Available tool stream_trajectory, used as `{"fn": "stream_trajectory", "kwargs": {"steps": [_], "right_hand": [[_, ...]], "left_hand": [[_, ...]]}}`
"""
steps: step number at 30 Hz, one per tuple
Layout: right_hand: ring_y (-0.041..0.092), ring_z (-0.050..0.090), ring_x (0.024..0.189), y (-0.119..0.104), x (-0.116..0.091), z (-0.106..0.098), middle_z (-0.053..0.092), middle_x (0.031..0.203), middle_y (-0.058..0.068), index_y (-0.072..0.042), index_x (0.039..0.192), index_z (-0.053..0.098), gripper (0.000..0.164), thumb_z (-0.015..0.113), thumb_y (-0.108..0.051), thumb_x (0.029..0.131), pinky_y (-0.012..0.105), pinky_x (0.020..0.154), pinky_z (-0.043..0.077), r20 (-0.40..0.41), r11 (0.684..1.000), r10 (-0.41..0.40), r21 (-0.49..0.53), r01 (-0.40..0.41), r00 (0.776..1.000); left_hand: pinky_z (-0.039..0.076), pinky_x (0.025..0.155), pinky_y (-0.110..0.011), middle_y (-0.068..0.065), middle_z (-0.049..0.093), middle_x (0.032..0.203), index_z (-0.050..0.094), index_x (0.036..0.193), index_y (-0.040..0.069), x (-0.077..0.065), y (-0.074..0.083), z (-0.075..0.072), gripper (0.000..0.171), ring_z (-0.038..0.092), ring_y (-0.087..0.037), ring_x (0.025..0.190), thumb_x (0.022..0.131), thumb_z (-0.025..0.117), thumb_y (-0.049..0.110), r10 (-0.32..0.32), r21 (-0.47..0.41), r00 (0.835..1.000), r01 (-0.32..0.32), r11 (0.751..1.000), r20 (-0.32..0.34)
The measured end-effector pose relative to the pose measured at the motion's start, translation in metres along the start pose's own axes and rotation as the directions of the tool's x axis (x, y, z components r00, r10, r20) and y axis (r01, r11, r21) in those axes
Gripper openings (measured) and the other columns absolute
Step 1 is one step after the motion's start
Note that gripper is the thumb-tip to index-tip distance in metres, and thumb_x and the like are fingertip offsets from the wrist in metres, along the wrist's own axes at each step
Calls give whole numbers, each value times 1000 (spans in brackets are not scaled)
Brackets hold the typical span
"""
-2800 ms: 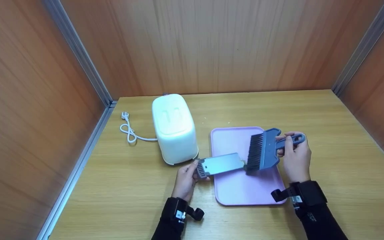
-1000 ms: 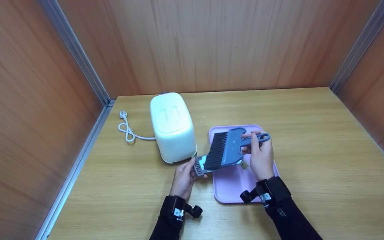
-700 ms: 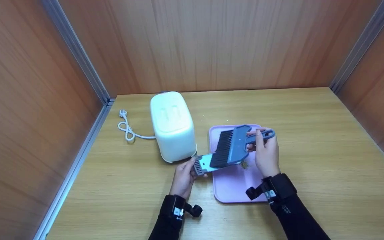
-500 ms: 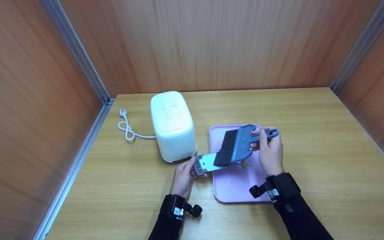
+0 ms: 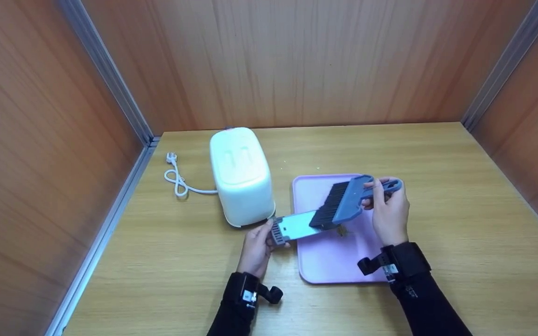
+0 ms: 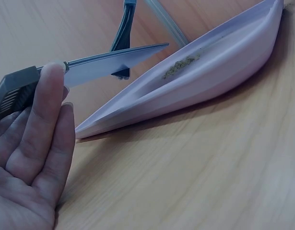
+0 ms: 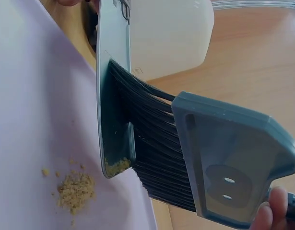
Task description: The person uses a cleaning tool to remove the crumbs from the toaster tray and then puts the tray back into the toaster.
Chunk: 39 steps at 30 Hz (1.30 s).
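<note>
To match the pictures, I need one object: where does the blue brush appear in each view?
Head: blue brush, right of centre.
Left wrist: blue brush, top edge, left of centre, partly cut off.
Right wrist: blue brush, right of centre, large.
Shared landmark: lilac tray with crumbs.

Blue brush (image 5: 354, 199), black bristles (image 5: 329, 206), lilac tray (image 5: 327, 263)

White appliance (image 5: 242, 179) with looped cord (image 5: 200, 191) on a wooden table (image 5: 171, 261), wood-grain panels (image 5: 297, 65) on three sides.
</note>
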State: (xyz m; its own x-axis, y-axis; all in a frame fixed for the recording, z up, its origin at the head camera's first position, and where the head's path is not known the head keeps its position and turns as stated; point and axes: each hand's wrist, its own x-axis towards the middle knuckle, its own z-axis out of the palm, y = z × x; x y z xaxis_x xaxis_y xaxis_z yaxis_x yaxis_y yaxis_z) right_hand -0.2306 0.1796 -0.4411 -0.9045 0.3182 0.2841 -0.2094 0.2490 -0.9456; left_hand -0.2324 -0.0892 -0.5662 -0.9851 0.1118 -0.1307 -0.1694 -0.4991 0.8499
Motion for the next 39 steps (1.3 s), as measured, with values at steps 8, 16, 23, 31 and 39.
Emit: {"fn": "stream_trajectory", "kwargs": {"steps": [8, 16, 23, 31, 39], "right_hand": [[26, 66, 69, 10, 4, -6, 68, 107, 21, 3, 115, 46, 25, 46, -20, 105, 28, 63, 59, -36, 1000, -20, -25, 19, 999], [20, 65, 67, 38, 14, -12, 69, 104, 13, -5, 114, 47, 29, 47, -33, 104, 27, 61, 58, -63, 998, -28, -62, 24, 998], [21, 65, 67, 39, 14, -17, 69, 102, 11, -8, 112, 47, 29, 46, -37, 104, 26, 61, 58, -73, 996, -23, -89, 16, 997], [19, 64, 67, 37, 12, -21, 69, 102, 12, -9, 111, 47, 28, 46, -37, 104, 24, 61, 57, -81, 993, -1, -121, -9, 997], [23, 64, 71, 34, 10, -26, 68, 102, 13, -10, 112, 47, 30, 45, -39, 103, 26, 63, 58, -83, 993, 25, -116, -34, 996]], "left_hand": [[60, 72, -36, -19, 72, 109, 60, 123, -8, -1, 1, 1, 40, 73, -23, 88, 104, 49, 25, 0, -1, 1000, 0, 1000, -14], [60, 72, -36, -19, 72, 109, 59, 125, -7, -1, 1, 1, 42, 73, -23, 86, 104, 50, 28, -2, -7, 1000, 2, 1000, -8], [60, 73, -36, -20, 71, 108, 59, 125, -8, -1, 1, 1, 42, 73, -23, 86, 104, 50, 28, -3, -5, 1000, 3, 1000, -11], [60, 75, -37, -19, 71, 110, 59, 126, -7, -1, 2, 2, 42, 73, -24, 90, 105, 49, 28, 2, -2, 1000, -2, 1000, -6], [60, 75, -37, -20, 71, 111, 59, 125, -7, -1, 2, 2, 42, 72, -24, 92, 105, 48, 28, -9, 8, 1000, 9, 1000, -14]]}}
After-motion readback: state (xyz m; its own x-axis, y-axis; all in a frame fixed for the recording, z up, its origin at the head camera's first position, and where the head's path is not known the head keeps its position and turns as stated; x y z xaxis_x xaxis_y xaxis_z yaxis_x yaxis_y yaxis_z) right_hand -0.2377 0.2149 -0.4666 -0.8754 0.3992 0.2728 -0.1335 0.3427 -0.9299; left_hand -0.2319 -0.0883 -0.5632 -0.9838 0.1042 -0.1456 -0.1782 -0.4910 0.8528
